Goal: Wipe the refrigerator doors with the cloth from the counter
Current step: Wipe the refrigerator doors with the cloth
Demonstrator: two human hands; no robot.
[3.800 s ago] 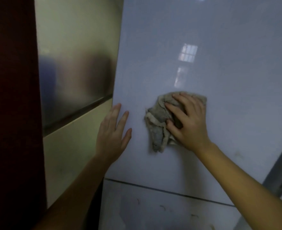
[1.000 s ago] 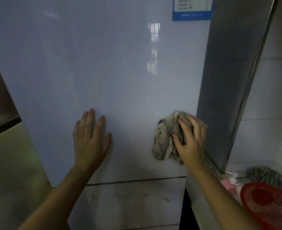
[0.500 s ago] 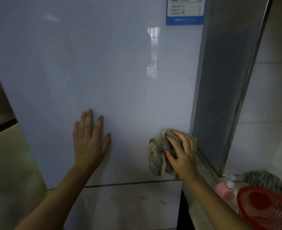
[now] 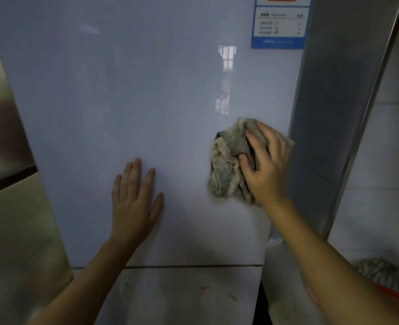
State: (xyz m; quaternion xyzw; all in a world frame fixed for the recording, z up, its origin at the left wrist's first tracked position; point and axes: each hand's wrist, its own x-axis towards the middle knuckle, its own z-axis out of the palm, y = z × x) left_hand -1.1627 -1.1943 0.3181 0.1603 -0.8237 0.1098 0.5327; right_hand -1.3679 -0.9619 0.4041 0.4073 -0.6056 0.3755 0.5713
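Wiping was under way — right hand [image 4: 265,165] pressed the bunched cloth [image 4: 229,160] at 3 o'clock on the upper door [image 4: 146,102], left hand [image 4: 135,202] lay flat and spread — the smudged lower door [image 4: 182,296] looked untouched.

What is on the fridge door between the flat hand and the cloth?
Nothing. In the head view, only bare glossy upper door lies between the left hand and the cloth held by the right hand.
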